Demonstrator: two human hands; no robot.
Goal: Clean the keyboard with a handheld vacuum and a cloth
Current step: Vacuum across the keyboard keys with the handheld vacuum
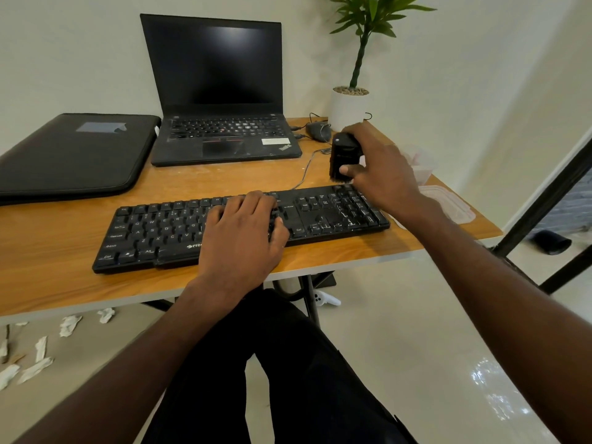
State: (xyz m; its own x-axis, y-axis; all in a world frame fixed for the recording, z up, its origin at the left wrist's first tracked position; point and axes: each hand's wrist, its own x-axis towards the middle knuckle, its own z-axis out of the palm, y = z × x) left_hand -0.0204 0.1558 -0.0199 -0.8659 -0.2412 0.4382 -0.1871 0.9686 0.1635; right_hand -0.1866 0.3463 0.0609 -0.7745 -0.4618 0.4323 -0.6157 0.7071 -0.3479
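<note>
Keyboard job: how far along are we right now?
Done: nothing visibly finished. In hand: the right hand grips the small black handheld vacuum just behind the black full-size keyboard, which the left hand steadies. Left: vacuuming the keys, then wiping; no cloth is clearly visible.

bare desk [64, 238] left of keyboard [153, 232], laptop [221, 139] behind

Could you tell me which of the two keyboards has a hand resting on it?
The separate black keyboard nearest the person; the left hand lies on it, unlike the laptop's.
</note>
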